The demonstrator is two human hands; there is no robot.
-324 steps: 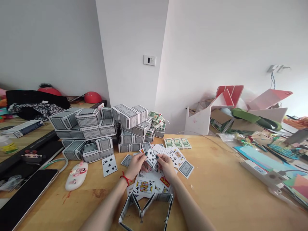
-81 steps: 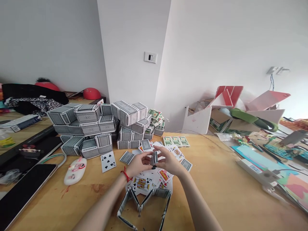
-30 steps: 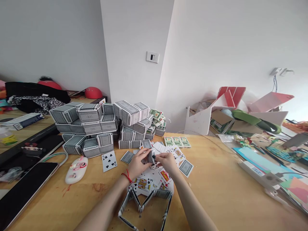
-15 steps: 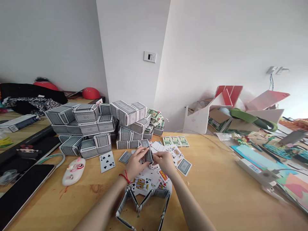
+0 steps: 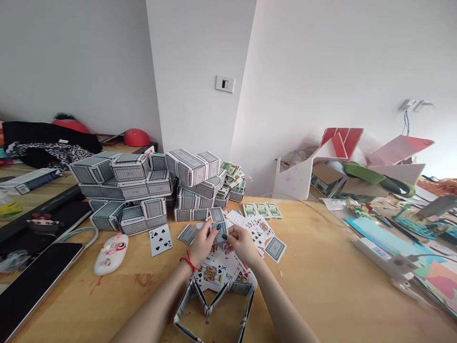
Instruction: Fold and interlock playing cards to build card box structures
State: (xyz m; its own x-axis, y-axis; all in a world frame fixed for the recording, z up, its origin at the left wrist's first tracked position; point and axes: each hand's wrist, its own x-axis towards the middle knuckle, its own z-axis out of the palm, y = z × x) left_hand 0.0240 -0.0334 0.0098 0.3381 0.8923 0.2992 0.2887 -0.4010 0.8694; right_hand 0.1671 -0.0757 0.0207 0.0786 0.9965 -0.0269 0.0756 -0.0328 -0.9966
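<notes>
pale walls (image 5: 193,57) fill the upper frame, with a switch panel (image 5: 224,84) near upper center. a wooden table (image 5: 303,290) spans the lower frame; a white mouse (image 5: 111,255) rests at lower left, and a power strip (image 5: 378,255) lies at right.

the held card (image 5: 219,235) is just below frame center, patterned back up, above loose cards (image 5: 212,275). step in hand, as judged: two-handed handling of this card. the left hand (image 5: 200,247) has its fingers clamped on the card's left side; the right hand (image 5: 245,245) pinches its right side. moving it appears to call for a light, even grip, clear of the loose cards.

stacked card blocks (image 5: 130,170) stand at left to center. an open frame of folded cards (image 5: 247,305) sits at bottom center, between the forearms.
</notes>
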